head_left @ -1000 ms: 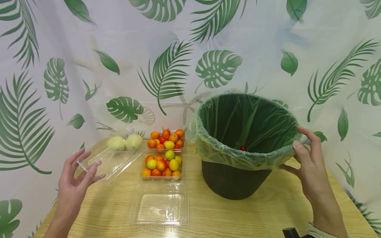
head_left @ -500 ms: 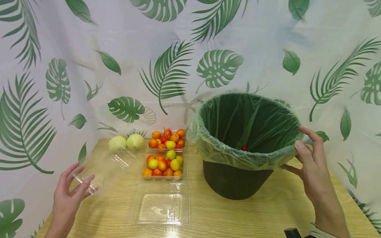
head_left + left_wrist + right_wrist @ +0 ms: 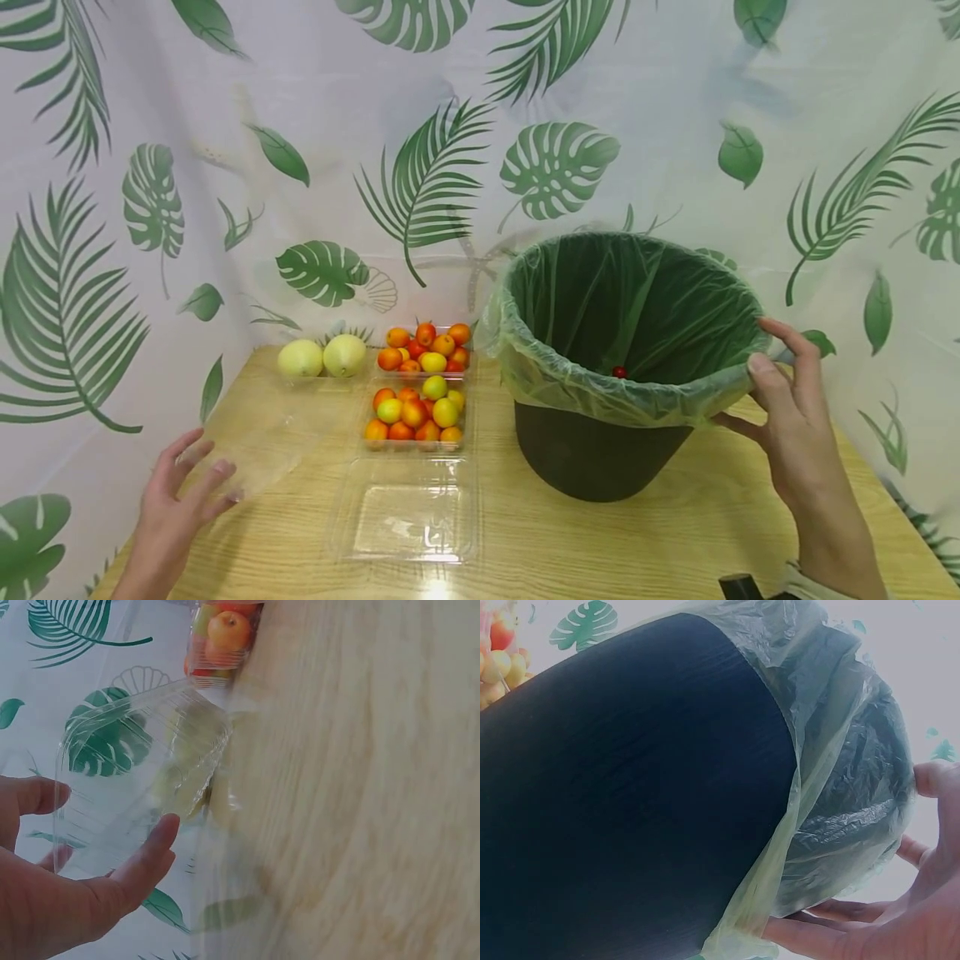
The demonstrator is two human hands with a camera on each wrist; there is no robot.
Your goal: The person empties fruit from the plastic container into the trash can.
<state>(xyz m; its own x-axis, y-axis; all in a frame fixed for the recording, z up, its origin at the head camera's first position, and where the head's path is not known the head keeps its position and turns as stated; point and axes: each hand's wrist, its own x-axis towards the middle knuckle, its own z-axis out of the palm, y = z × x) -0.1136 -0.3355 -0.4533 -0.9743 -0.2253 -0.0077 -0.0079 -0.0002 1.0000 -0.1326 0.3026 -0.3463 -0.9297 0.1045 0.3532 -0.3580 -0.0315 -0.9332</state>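
Observation:
My left hand (image 3: 180,508) is at the left of the table, holding a clear plastic container (image 3: 142,750) by its edge between thumb and fingers. It is tilted and barely visible in the head view. On the right, my right hand (image 3: 802,450) grips the rim of a black trash bin (image 3: 592,454) lined with a thin green plastic bag (image 3: 600,396). Fingers also spread on the bag's outside in the right wrist view. A small red fruit (image 3: 619,372) lies inside the lined bin, which leans a little.
Two clear boxes of orange, red and yellow small fruits (image 3: 412,412) stand mid-table, one behind the other. A clear plastic box or lid (image 3: 408,517) lies in front of them. Two pale yellow melons (image 3: 345,356) sit at the back left. A leaf-printed curtain (image 3: 315,83) surrounds the table.
My left hand has moved slightly down with the clear container, which has turned and uncovered the melons in the head view. The right hand keeps its grip on the bin's rim.

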